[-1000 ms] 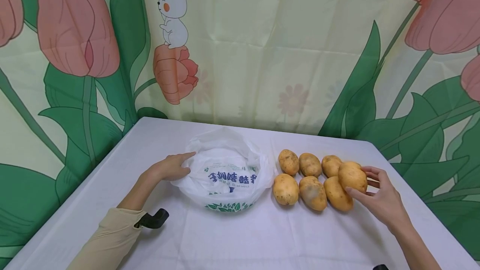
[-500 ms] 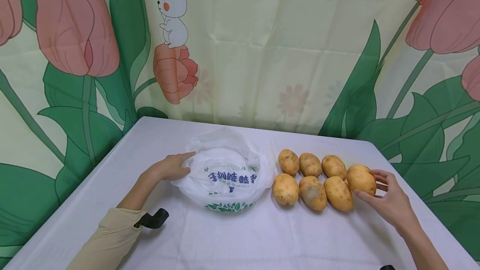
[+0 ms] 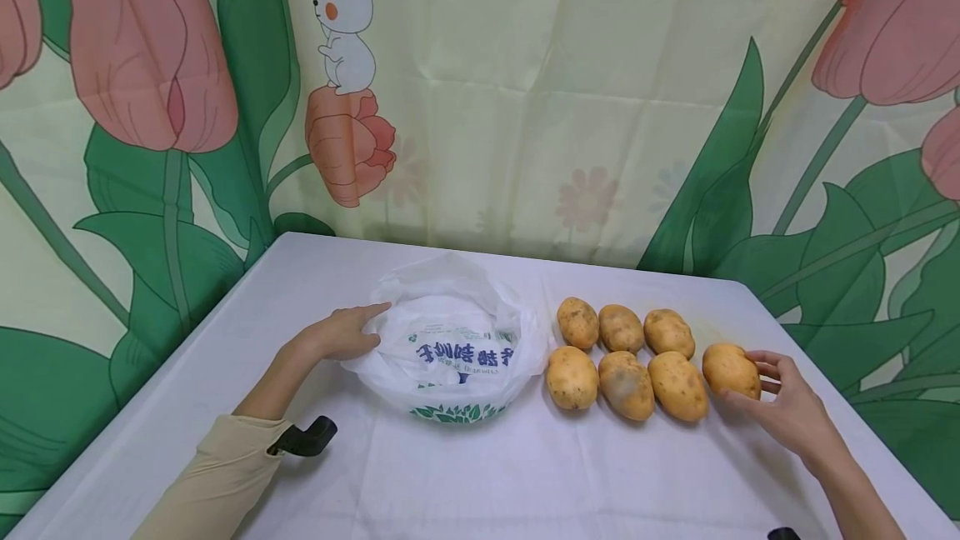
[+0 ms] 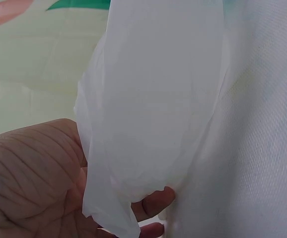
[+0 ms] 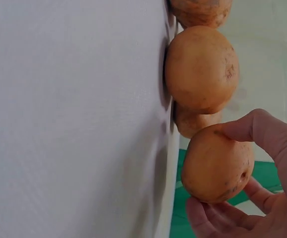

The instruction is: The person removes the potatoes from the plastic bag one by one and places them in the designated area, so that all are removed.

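A white plastic bag (image 3: 465, 386) with blue lettering and green leaf print stands on the table, its mouth spread wide. My left hand (image 3: 341, 333) holds the left side of its rim; in the left wrist view the thin plastic (image 4: 153, 99) covers part of the fingers. At the right, my right hand (image 3: 787, 398) grips a potato (image 3: 729, 371) between thumb and fingers. In the right wrist view the held potato (image 5: 215, 163) appears slightly raised off the cloth, beside the others. To its left lie more potatoes (image 3: 677, 387) in two short rows.
A table with a white cloth (image 3: 480, 482) carries everything. Its back edge meets a curtain (image 3: 487, 123) printed with tulips and a rabbit. A black wrist mount (image 3: 303, 437) is on the left forearm.
My right hand has carried its potato rightward and down, away from above the other potatoes to the right end of the group. The left hand and the bag stay put.
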Demonstrator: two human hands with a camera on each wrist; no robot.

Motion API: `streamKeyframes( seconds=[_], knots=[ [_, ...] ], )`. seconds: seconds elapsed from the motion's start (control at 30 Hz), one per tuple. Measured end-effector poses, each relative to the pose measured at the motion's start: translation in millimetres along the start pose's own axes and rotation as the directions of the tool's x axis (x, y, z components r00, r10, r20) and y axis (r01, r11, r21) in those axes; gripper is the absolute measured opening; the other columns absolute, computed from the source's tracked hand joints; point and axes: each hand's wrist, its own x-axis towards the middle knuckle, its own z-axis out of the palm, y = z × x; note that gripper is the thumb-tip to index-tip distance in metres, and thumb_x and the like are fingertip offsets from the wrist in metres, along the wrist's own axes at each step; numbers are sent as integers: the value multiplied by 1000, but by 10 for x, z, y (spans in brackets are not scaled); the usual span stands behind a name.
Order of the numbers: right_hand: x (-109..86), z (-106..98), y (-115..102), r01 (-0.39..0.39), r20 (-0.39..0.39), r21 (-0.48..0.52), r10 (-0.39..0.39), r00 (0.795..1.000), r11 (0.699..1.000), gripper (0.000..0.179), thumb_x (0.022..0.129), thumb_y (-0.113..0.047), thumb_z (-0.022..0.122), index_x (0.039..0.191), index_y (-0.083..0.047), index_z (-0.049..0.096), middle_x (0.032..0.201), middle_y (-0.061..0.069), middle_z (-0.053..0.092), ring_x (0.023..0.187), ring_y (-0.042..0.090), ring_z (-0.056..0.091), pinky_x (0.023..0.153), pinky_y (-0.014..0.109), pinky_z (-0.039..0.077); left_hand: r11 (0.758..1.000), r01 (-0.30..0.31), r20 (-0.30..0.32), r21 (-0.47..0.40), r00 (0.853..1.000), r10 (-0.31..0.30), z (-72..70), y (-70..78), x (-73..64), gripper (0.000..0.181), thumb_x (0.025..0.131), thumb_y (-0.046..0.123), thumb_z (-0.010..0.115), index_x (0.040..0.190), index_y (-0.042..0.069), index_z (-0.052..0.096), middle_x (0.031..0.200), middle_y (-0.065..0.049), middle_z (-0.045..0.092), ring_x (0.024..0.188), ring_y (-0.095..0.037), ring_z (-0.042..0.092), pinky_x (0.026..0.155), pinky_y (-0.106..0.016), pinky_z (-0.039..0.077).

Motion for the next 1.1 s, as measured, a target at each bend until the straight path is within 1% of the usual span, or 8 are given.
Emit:
streamKeyframes(
  seconds=[0.27,0.47,0.6,0.9,1.0,1.1],
  knots=[
    [47,12,108,-30,81,28,28,996,999,98,95,-42,70,151,13,12,151,46,18,134,63,27,101,74,34,1000,3,-4,-4,1000,-3,17,3,8,64,95,16,55,156,3,39,153,-31,43,118,-40,51,93,-53,46],
    [58,37,123,-15,98,29,12,995,999,95,97,-40,69,152,12,12,151,44,19,133,61,28,100,72,36,1000,4,-9,3,1000,-4,11,9,11,64,95,16,55,156,3,39,152,-31,44,115,-40,52,90,-52,47],
    [54,45,113,-4,100,31,1,995,1000,94,97,-39,68,151,13,11,151,45,18,133,62,27,101,73,34,1000,7,-5,6,1000,-7,7,13,13,65,95,17,55,156,3,39,152,-31,45,116,-40,51,91,-53,46],
    [63,56,69,-3,79,29,0,997,1000,97,95,-40,71,151,15,14,151,46,17,137,64,20,103,77,27,1000,18,-2,2,1000,-18,12,22,14,65,95,17,55,156,3,38,152,-31,44,118,-42,50,90,-53,47],
    [51,64,35,10,47,14,-11,999,1000,94,95,-39,71,150,14,17,150,46,19,135,63,21,102,76,28,1000,20,0,-3,1000,-20,12,20,12,65,96,17,55,157,4,38,153,-31,43,116,-40,51,89,-51,47],
    [22,82,-22,27,-3,-17,-27,1000,1000,90,95,-41,69,149,13,21,147,46,21,133,62,24,99,74,31,1000,18,2,-10,1000,-18,5,17,7,65,96,17,55,157,3,38,153,-31,43,113,-39,52,87,-48,48]
  ],
)
